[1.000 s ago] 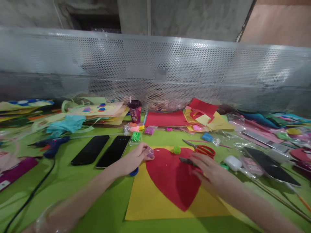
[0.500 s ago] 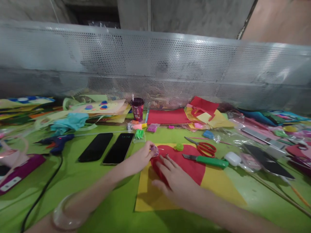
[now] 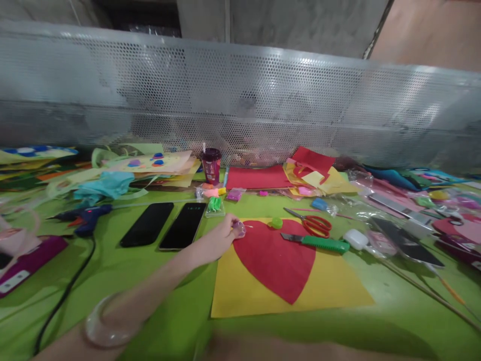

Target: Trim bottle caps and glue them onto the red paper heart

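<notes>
One red heart: left hand pinching a purple lump by its upper-left edge; right hand blurred below it, grip I cannot tell.

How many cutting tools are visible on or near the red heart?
2: the green cutter, partly on the red heart, and the red-handled scissors, beyond the cutter. The left hand may hide others.

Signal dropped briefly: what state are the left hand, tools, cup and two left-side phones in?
Left hand: closed on small purple item
Green cutter: blade out, lying partly on red heart
Scissors: blades seemingly closed
Glue gun: red light lit
Cup: upright, lidded
Left phone: screen dark
Right phone: faint digits showing
</notes>
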`<state>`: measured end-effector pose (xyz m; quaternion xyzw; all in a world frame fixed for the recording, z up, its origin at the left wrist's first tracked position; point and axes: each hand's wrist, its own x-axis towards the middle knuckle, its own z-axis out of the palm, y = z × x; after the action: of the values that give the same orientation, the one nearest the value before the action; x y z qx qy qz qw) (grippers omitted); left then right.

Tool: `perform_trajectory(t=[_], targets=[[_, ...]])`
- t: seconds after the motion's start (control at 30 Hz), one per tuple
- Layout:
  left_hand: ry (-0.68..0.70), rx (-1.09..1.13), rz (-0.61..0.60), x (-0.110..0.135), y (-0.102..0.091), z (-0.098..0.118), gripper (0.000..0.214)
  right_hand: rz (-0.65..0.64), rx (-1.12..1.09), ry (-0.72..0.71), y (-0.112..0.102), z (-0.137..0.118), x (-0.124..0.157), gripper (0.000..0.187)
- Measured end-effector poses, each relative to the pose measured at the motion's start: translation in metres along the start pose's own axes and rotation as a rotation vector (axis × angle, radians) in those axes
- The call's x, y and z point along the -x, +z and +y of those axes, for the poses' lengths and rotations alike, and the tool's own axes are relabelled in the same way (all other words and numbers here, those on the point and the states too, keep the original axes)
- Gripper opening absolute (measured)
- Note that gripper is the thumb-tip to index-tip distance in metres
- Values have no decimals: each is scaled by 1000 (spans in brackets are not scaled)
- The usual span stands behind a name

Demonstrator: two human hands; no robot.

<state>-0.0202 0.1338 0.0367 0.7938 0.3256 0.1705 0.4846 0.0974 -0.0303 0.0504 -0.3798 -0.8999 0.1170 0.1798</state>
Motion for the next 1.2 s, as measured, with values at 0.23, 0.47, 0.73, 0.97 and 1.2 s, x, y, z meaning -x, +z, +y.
perform_trajectory(t=[0.23,0.47,0.73,0.97,1.2], targets=[[16,-49,-41,3,-4,11,29,206,33,292,-36,61,6,23],[22,-85,-78,9,1,18,21,262,10,407,-31,116,-23,9],[37,-102,-65,15,9,23,23,283,-24,375,-19,111,-13,17],[31,-112,-162,17,3,26,29,295,-127,356,-18,110,-8,18],[-48,-106,-218,17,-2,32,24,215,-279,402,-24,113,-7,17]])
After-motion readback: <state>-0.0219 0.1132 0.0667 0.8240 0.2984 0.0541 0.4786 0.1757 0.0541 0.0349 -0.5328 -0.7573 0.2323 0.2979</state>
